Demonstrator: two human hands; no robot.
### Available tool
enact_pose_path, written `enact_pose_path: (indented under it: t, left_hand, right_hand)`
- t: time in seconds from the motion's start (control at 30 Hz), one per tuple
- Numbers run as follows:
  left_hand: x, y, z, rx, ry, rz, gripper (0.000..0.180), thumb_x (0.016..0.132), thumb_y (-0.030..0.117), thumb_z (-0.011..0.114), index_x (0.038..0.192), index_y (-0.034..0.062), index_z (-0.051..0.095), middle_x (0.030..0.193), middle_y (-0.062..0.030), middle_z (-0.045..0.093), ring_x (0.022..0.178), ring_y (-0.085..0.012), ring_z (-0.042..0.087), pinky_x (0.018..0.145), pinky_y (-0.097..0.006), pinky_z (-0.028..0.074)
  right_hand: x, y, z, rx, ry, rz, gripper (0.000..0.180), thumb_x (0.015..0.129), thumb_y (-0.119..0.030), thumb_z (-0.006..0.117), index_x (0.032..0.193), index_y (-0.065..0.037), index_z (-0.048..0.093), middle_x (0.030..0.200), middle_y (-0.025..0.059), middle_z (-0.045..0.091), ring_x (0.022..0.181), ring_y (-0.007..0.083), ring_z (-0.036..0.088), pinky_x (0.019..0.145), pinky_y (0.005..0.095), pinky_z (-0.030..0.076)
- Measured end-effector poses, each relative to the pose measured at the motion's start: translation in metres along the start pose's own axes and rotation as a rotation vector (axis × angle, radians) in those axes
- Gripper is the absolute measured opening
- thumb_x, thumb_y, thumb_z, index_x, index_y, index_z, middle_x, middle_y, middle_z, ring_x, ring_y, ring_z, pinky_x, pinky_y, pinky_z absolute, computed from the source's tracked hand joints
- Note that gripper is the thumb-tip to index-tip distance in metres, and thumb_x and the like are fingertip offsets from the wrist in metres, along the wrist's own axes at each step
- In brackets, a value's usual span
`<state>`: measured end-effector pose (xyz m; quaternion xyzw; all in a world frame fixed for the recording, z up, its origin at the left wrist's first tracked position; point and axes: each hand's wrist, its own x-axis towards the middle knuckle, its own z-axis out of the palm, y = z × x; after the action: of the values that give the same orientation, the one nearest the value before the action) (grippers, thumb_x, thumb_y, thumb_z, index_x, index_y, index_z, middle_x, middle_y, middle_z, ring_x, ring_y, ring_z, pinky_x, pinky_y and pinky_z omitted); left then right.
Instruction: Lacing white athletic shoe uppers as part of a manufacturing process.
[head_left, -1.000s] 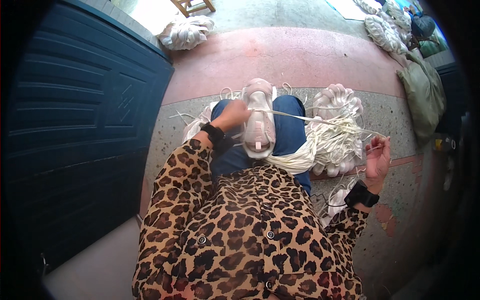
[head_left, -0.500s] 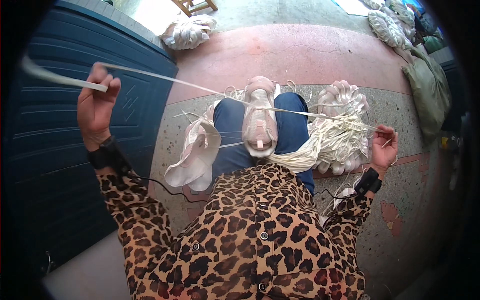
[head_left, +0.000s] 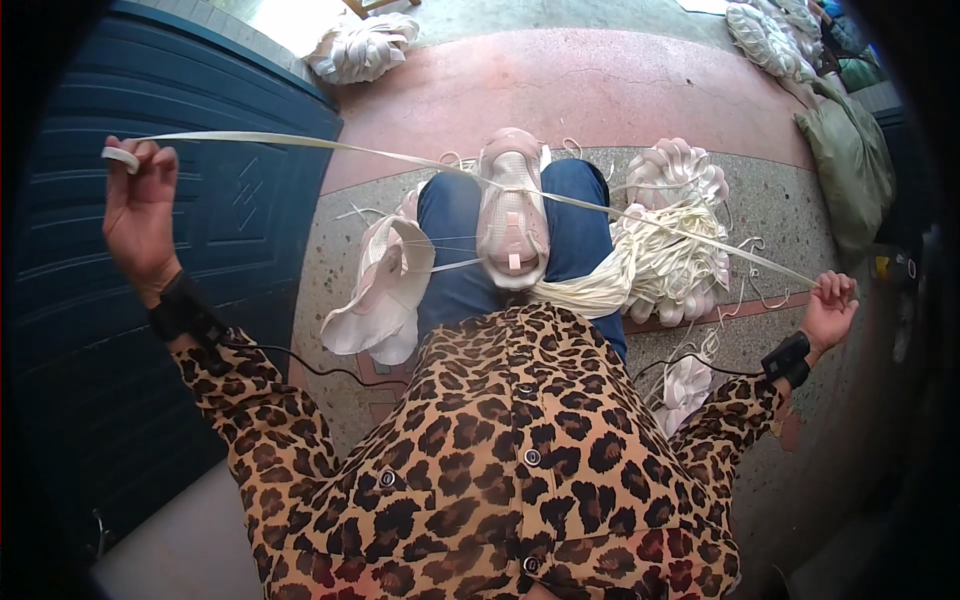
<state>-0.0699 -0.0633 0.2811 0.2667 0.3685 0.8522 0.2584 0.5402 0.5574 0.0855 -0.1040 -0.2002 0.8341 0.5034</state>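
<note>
A pale pink and white shoe upper (head_left: 515, 215) rests between my knees, its toe pointing away. A long cream shoelace (head_left: 270, 137) crosses it and stretches out taut to both sides. At the far left, my left hand (head_left: 140, 215) is raised and closed, pinching one side of the shoelace, with a short end showing at the fingers. Out to the right, my right hand (head_left: 830, 310) pinches the other side. A bundle of loose cream shoelaces (head_left: 655, 260) drapes over my right thigh. Beside my left knee hangs another pink and white shoe upper (head_left: 370, 290), joined by thin threads.
A blue panelled door (head_left: 230, 210) stands close on the left. Stacked shoe uppers (head_left: 675, 175) lie beyond the laces, and another white piece (head_left: 685, 390) lies near my right forearm. White bundles (head_left: 365, 47) and a grey-green sack (head_left: 845, 180) sit farther off. Black cables run from my wristbands.
Both hands have moved farther apart, the left outward and the right outward and slightly nearer me. The shoelace is drawn out longer across the shoe upper; its loose end no longer swings at left.
</note>
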Motion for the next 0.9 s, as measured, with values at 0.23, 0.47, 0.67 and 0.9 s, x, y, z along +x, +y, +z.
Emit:
enact_pose_path:
  t: [0.23, 0.47, 0.67, 0.9]
  left_hand:
    - [0.009, -0.007, -0.014, 0.899, 0.244, 0.109, 0.035, 0.1, 0.006, 0.058, 0.135, 0.003, 0.059, 0.128, -0.0125, 0.066, 0.103, -0.0183, 0.07, 0.081, -0.026, 0.058]
    - [0.046, -0.034, 0.027, 1.223, 0.261, 0.309, 0.029, 0.102, 0.023, 0.062, 0.123, 0.0039, 0.068, 0.105, -0.0081, 0.073, 0.074, -0.0072, 0.065, 0.063, -0.02, 0.05]
    - [0.028, -0.146, 0.038, 1.318, 0.082, -0.207, 0.027, 0.104, 0.024, 0.054, 0.106, 0.0039, 0.071, 0.091, -0.0061, 0.07, 0.072, -0.0108, 0.063, 0.063, -0.025, 0.049]
    - [-0.117, -0.298, 0.028, 1.547, -0.066, -0.283, 0.025, 0.1, 0.02, 0.058, 0.084, 0.0016, 0.055, 0.075, -0.0209, 0.063, 0.073, -0.0432, 0.061, 0.064, -0.048, 0.047]
  right_hand:
    - [0.035, 0.087, 0.046, -0.862, 0.056, 0.068, 0.047, 0.101, -0.01, 0.055, 0.146, -0.001, 0.044, 0.096, 0.0015, 0.059, 0.057, 0.0014, 0.033, 0.049, 0.0186, 0.027]
    - [0.089, 0.202, 0.189, -1.462, -0.494, -0.264, 0.043, 0.096, -0.012, 0.059, 0.138, -0.002, 0.053, 0.117, 0.0116, 0.069, 0.073, 0.0113, 0.051, 0.067, 0.0252, 0.044]
    - [-0.026, 0.377, 0.114, -1.7, -1.122, -0.419, 0.041, 0.08, -0.012, 0.072, 0.12, -0.006, 0.065, 0.109, 0.0172, 0.066, 0.102, 0.0363, 0.062, 0.091, 0.0462, 0.049]
    - [-0.134, 0.432, 0.102, -1.755, -1.332, -0.163, 0.031, 0.078, -0.024, 0.074, 0.103, -0.009, 0.064, 0.101, 0.0096, 0.062, 0.101, 0.0288, 0.058, 0.087, 0.0425, 0.044]
